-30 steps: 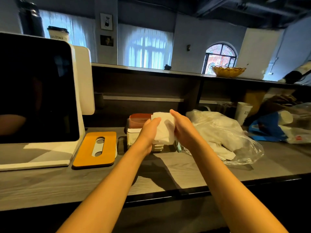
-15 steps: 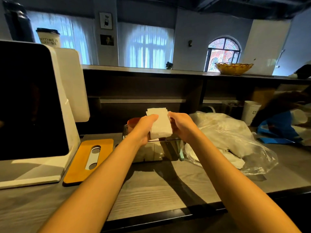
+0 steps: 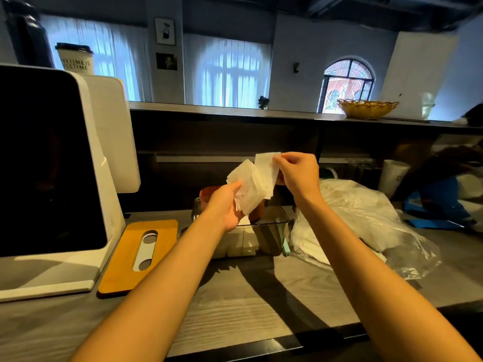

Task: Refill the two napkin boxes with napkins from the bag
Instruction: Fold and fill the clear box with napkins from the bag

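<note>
Head view, left hand (image 3: 224, 207): curled round the lower end of a napkin stack (image 3: 248, 190), held up above the boxes.
Head view, right hand (image 3: 296, 173): pinching the top napkin (image 3: 266, 165) by its upper edge, peeling it away from the stack.
Clear napkin box (image 3: 271, 231): lid off, on the counter (image 3: 248, 304) below the hands, white napkins visible in its left part, right part apparently unfilled.
Second box (image 3: 209, 192): orange, behind the clear one, mostly hidden; fill level impossible to tell.
Orange lid (image 3: 122, 259): flat on the counter, left of the boxes.
Bag (image 3: 366, 226): right of the clear box, napkins remaining inside.
Progress: refill under way; stack not yet placed, lid not yet on.
</note>
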`<control>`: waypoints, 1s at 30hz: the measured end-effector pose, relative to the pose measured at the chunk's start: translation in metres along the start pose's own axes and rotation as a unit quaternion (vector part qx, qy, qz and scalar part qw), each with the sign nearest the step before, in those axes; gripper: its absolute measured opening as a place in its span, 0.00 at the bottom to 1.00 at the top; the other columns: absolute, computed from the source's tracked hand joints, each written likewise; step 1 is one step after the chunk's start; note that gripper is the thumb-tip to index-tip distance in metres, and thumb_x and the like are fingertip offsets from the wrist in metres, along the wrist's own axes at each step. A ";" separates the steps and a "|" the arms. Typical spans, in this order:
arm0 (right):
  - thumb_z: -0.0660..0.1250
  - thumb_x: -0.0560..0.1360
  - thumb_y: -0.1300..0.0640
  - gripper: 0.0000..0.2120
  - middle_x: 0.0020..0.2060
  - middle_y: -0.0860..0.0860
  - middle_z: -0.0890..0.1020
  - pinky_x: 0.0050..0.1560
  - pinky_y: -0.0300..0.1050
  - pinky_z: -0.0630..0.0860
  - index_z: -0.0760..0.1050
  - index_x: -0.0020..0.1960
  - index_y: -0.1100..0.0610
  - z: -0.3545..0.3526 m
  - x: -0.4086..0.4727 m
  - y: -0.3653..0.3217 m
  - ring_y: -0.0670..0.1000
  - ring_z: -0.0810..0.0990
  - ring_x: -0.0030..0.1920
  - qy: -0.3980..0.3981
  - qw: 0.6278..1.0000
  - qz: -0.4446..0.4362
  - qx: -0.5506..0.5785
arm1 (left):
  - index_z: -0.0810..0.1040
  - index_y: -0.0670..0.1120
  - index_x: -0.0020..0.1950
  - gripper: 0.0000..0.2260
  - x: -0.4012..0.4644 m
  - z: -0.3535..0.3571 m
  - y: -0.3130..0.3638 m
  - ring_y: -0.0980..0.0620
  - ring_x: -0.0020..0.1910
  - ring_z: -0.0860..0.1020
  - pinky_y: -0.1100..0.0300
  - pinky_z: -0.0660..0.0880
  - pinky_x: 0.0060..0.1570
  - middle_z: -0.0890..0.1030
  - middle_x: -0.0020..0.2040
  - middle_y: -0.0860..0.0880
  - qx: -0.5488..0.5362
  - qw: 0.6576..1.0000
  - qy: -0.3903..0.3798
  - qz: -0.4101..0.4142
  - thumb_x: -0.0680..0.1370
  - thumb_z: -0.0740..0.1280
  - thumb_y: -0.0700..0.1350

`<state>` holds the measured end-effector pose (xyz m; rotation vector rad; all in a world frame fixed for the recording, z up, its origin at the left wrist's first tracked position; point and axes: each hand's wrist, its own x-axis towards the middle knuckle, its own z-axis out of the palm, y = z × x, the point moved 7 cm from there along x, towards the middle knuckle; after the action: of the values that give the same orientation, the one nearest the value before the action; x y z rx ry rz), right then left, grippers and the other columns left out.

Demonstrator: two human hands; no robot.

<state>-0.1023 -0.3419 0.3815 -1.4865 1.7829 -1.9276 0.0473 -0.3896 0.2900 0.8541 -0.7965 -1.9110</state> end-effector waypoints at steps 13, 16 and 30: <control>0.67 0.79 0.56 0.05 0.41 0.47 0.81 0.38 0.33 0.78 0.79 0.44 0.52 0.015 -0.026 -0.041 0.44 0.81 0.42 -0.133 0.989 0.020 0.054 | 0.76 0.50 0.66 0.25 -0.016 -0.005 0.008 0.41 0.58 0.80 0.45 0.77 0.59 0.82 0.59 0.42 0.057 0.998 -0.020 0.007 0.82 0.50 0.64; 0.67 0.79 0.56 0.04 0.41 0.47 0.80 0.38 0.34 0.75 0.80 0.47 0.55 0.031 -0.038 -0.014 0.47 0.80 0.44 -0.148 0.988 0.045 -0.010 | 0.73 0.49 0.67 0.21 -0.031 0.003 0.011 0.41 0.56 0.81 0.44 0.79 0.55 0.82 0.58 0.42 0.082 0.996 -0.042 0.014 0.83 0.54 0.60; 0.70 0.77 0.59 0.15 0.54 0.52 0.78 0.50 0.53 0.80 0.75 0.63 0.56 0.025 -0.032 0.026 0.54 0.79 0.53 -0.127 0.964 0.226 0.058 | 0.67 0.45 0.72 0.18 -0.021 0.019 0.016 0.43 0.60 0.76 0.45 0.77 0.60 0.76 0.62 0.44 0.280 0.956 -0.005 0.085 0.82 0.62 0.41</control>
<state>-0.0819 -0.3453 0.3379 -1.1069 1.6784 -1.5139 0.0472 -0.3744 0.3183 1.0685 -1.4071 -1.5522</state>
